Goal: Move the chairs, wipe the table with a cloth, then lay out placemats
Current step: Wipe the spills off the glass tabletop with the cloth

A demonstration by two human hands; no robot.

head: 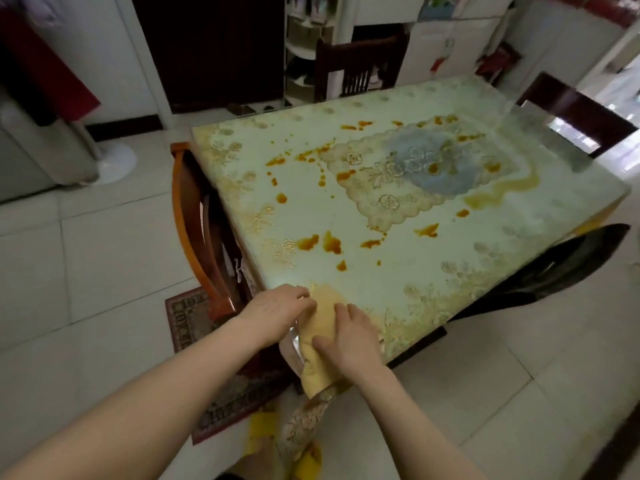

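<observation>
While pinned at near corner of table, cloth: yellowish, long axis near-to-far, near end drooping off edge. Rt hand flat on top, fingers straight, pressing. Lt hand at cloth's left edge, fingers bent; pinch vs. touch unclear. Orange stains all beyond cloth, far & rt; likely stroke fwd, rt hand best placed. Wooden chair tucked at lt side.

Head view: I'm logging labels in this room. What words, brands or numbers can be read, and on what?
None can be read.
Table: only patterns and stains, no text.
Rug: border marks too blurred to read.
Shelf at the back: items too small and blurred.
</observation>
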